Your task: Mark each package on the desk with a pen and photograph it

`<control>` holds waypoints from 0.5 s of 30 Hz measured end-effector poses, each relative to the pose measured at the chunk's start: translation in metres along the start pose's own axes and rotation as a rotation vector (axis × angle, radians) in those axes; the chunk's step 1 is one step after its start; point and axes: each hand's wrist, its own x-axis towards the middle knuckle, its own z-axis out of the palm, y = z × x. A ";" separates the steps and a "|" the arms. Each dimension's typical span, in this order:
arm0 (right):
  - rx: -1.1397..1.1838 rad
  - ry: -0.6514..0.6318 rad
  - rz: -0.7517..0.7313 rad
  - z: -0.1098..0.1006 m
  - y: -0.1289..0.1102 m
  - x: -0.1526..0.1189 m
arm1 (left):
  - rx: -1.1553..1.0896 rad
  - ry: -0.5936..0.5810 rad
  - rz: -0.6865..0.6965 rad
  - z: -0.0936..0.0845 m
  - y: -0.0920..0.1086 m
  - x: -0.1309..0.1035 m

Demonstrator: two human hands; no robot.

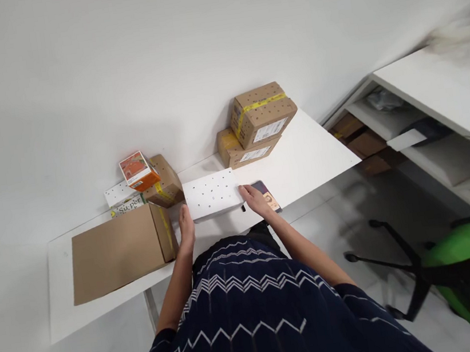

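Note:
A white box (pixel 212 193) with small dark marks scattered over its top is held between my two hands, over the middle of the white table. My left hand (pixel 186 227) presses against its left end, fingers mostly hidden along the side. At the right end, my right hand (pixel 254 199) grips the near corner. Just beside that hand lies a phone (pixel 269 197) with a lit picture on its screen. A small black item (pixel 243 208) sits by the box's near right corner. Whether the box rests on the table or is slightly raised, I cannot tell.
A large brown carton (pixel 115 252) fills the table's left part. Behind it stand an orange box (pixel 139 171), a taped brown box (pixel 166 179) and white printed boxes (pixel 126 202). Two stacked parcels (pixel 264 114) are by the wall. Right: white shelving (pixel 438 109) and a green chair (pixel 456 245).

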 end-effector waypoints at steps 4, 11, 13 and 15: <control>0.050 -0.031 0.016 0.005 -0.002 0.007 | -0.030 -0.028 0.027 0.004 0.004 0.001; 0.371 -0.162 -0.090 -0.004 0.023 -0.020 | -0.268 -0.058 -0.018 -0.010 -0.017 -0.028; 0.431 -0.179 -0.122 -0.004 0.033 -0.032 | -0.331 -0.056 -0.058 -0.013 -0.024 -0.036; 0.453 -0.180 -0.115 -0.003 0.042 -0.042 | -0.388 -0.072 -0.082 -0.014 -0.028 -0.041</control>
